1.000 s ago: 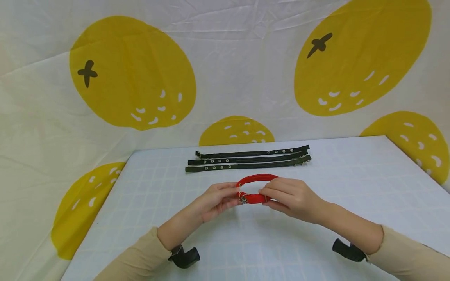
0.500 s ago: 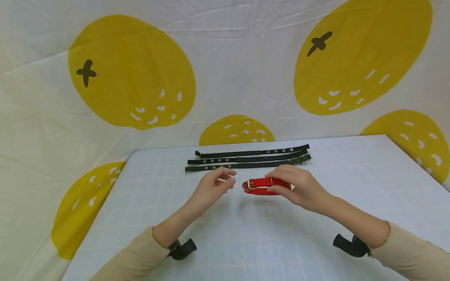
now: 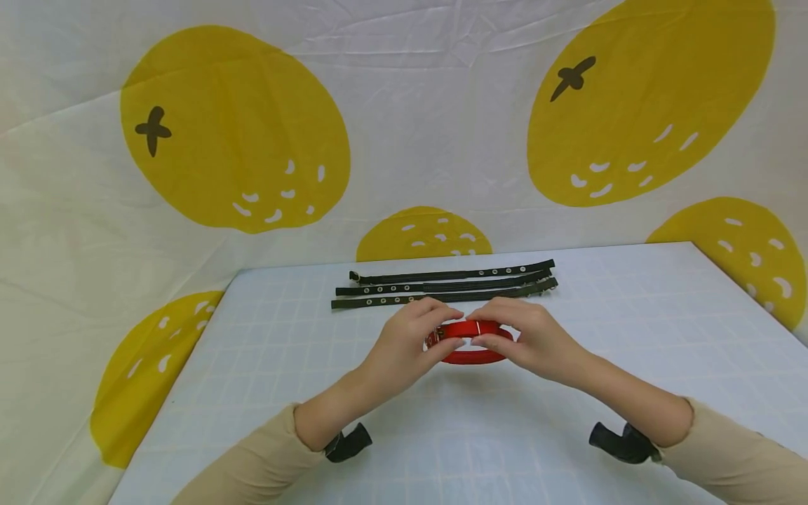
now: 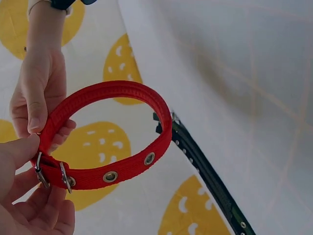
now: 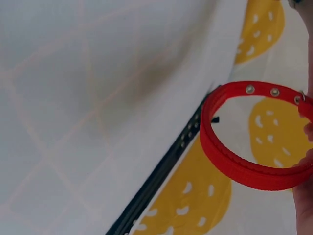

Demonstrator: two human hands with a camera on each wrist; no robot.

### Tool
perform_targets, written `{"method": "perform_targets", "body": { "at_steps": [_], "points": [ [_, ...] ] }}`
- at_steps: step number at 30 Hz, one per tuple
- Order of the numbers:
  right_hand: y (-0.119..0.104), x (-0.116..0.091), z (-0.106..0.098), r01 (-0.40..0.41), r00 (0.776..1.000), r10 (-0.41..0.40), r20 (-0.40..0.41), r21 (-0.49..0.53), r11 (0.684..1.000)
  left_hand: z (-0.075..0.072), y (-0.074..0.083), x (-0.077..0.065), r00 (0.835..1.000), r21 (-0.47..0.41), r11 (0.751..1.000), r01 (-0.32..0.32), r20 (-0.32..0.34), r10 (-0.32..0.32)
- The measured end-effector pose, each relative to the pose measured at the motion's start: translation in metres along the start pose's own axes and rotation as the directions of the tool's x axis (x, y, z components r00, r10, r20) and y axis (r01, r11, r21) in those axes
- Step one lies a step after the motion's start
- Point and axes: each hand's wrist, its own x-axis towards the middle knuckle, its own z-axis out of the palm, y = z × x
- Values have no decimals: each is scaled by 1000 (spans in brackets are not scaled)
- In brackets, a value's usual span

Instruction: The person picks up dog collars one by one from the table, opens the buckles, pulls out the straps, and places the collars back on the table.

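A red buckle collar (image 3: 476, 357), fastened into a loop, is held above the table between both hands. My left hand (image 3: 404, 344) pinches it at the left, by the metal buckle (image 4: 41, 169). From the other side my right hand (image 3: 536, 340) pinches the strap between thumb and fingers, near a metal loop. In the left wrist view the metal eyelets (image 4: 110, 176) show along the band, and both hands meet around the buckle end. The right wrist view has the collar (image 5: 254, 178) at its right edge, where the hand is mostly cut off.
Behind the hands, several black collars (image 3: 454, 275) lie straight and side by side near the table's far edge. The table (image 3: 252, 365) has a pale checked cover. Beyond it hangs a white cloth (image 3: 429, 105) printed with yellow fruit.
Half a second ago my left hand was off the collar while the right held it; now the left grips it again. The collar has turned, its buckle side moving from the near side to the far side.
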Motion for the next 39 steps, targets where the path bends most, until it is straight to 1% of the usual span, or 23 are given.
{"method": "perform_targets", "body": {
  "at_steps": [3,8,15,22,25,27,30,35,39],
  "points": [
    [-1,1,1,4,1000,-4,-2,8,1000,2,-1,-1,999,17,1000,-23,-21,23],
    [-2,2,3,4,1000,-4,-5,15,1000,1,-1,-2,999,25,999,-36,-37,37],
    [-3,-1,2,3,1000,-3,1,5,1000,1,0,-3,999,27,998,-49,-19,49],
    [-4,-3,3,-16,1000,16,-4,47,999,0,3,-3,999,27,999,-39,6,38],
    [-5,-4,2,-30,1000,30,-4,71,997,0,3,-3,999,24,999,-34,7,34],
    [-5,-4,1,-48,999,49,-2,90,995,0,4,-3,1000,28,999,-31,1,30],
    [-6,-4,0,-101,995,100,9,122,987,1,4,-4,1000,23,1000,-19,-16,19],
    [-7,-5,0,-180,984,178,27,163,970,2,4,-6,999,-31,999,7,-45,-9],
    [-10,-6,0,-223,975,221,36,183,957,3,5,-7,999,-53,998,23,-46,-25]
  ]
}}
